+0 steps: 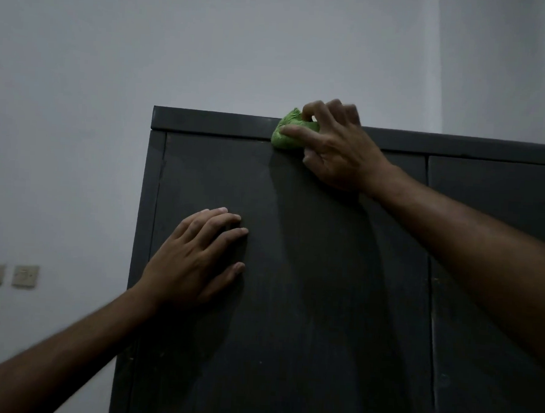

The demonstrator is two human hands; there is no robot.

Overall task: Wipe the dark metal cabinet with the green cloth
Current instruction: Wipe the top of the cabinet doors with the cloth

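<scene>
Right hand (pixel 335 149) pinches bunched green cloth (pixel 290 134) at cabinet (pixel 290 303) top edge; soft, light, prob. compresses easily. Left hand (pixel 197 259) below, fingers flat, slightly apart, on door.

A tall dark metal cabinet (pixel 306 304) stands against a pale wall (pixel 211 43), its flat top band running from 9 o'clock toward 3 o'clock above two door panels split by a vertical seam at the right. A bunched green cloth (pixel 286 133) sits against the top band at 12 o'clock, gripped there by the right hand (pixel 335 146). The left hand (pixel 197 259) lies flat on the left door panel at about 8 o'clock from the cloth, fingers straight.
</scene>
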